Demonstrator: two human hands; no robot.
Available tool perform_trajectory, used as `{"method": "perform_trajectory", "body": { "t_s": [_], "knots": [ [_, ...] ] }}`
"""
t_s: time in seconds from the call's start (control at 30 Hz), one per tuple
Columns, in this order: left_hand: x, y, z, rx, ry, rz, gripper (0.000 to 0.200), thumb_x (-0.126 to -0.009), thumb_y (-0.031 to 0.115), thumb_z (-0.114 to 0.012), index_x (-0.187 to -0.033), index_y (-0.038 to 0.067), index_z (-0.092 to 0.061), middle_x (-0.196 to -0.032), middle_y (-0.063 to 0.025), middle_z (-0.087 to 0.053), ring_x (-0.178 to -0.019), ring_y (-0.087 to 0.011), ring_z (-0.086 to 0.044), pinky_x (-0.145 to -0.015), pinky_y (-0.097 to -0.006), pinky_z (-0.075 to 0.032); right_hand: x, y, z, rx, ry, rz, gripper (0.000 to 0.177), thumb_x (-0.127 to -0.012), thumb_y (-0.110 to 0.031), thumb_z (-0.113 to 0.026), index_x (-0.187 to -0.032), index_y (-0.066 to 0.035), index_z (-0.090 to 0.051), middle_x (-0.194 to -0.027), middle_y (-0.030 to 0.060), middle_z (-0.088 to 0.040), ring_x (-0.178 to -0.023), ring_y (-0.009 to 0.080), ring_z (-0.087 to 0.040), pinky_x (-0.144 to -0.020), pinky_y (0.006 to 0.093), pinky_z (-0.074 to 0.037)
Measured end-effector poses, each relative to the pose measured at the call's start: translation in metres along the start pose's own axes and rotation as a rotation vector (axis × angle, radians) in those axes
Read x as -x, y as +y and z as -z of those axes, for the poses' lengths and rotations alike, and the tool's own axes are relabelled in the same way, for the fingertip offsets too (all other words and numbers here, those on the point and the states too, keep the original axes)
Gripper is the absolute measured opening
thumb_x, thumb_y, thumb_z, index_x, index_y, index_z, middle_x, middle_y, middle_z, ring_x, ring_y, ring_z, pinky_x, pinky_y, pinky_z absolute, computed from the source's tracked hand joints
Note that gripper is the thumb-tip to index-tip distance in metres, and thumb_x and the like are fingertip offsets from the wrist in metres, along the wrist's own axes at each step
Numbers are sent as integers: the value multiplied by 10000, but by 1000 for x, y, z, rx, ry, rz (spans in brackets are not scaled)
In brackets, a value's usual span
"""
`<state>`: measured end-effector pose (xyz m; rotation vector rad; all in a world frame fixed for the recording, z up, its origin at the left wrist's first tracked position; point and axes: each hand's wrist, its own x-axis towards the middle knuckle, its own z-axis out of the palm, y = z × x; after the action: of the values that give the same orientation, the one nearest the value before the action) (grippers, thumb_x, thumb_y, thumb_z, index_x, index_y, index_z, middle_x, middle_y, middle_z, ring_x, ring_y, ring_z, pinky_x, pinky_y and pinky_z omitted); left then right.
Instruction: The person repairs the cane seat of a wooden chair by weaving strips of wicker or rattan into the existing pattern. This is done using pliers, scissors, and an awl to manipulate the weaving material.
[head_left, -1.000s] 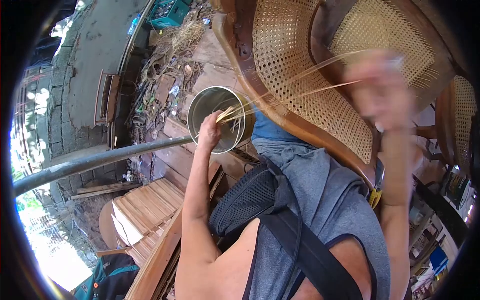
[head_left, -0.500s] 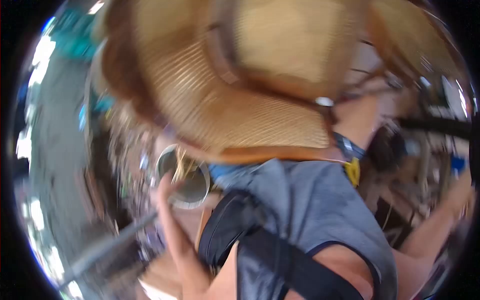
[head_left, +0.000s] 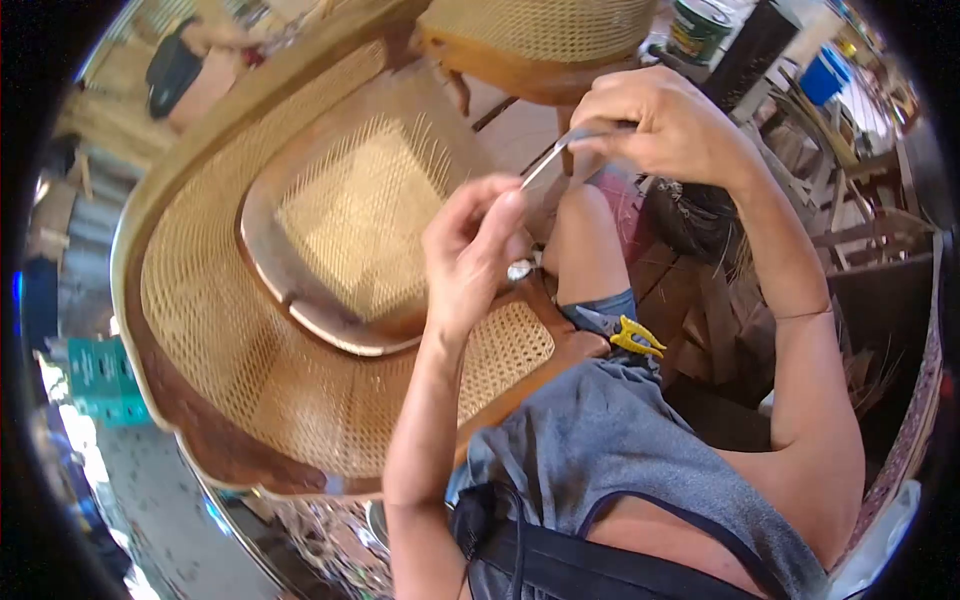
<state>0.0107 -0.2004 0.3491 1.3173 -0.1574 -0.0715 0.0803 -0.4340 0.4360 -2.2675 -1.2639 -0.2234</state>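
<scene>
My left hand (head_left: 470, 245) is raised over the front of a wooden chair (head_left: 190, 410) with woven cane panels, its fingers closed at one end of a thin, pale strip (head_left: 541, 167). Higher and to the right, my right hand (head_left: 660, 125) pinches a slim metal tool (head_left: 592, 131), which meets the strip's other end. Behind my left hand lies the chair's seat panel (head_left: 365, 210), with loose cane ends standing up along its edges. Yellow-handled pliers (head_left: 636, 337) rest by my thigh.
A second cane chair (head_left: 545, 50) stands ahead. At the right are a green can (head_left: 698, 30), a blue container (head_left: 824, 75) and wooden pieces. Another person (head_left: 210, 70) is at the upper left. A teal box (head_left: 103, 380) is at the left.
My view has swung, and the chair now appears further left. Both hands have come up together in front of me; my left hand was near a round bucket. The strip and tool now show.
</scene>
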Motion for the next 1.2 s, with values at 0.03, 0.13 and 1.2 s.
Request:
{"method": "perform_trajectory", "body": {
  "t_s": [0.03,0.13,1.2],
  "knots": [
    [0,3,1,-198,77,-41,182,-916,126,-666,-1060,14,-672,-784,30,-607,-656,-34,-508,-561,-178,-407,9,14,8,54,27,-107,213,-845,-216,-692,-910,-15,-659,-791,121,-610,-742,291,-595,-669,362,-464],
    [-9,-15,42,-678,185,-295,105,-874,60,-688,-977,61,-712,-847,2,-648,-684,-44,-529,-559,-190,-419,35,63,20,88,61,-332,255,-887,-282,-662,-937,-32,-669,-860,119,-634,-774,285,-611,-696,375,-473],
    [-3,13,199,-474,192,617,146,-855,169,-718,-936,52,-688,-705,48,-595,-565,-12,-524,-488,-144,-426,50,283,76,819,198,-797,347,-939,-419,-527,-1102,-149,-672,-1034,142,-651,-971,326,-622,-828,386,-471]
  ]
}}
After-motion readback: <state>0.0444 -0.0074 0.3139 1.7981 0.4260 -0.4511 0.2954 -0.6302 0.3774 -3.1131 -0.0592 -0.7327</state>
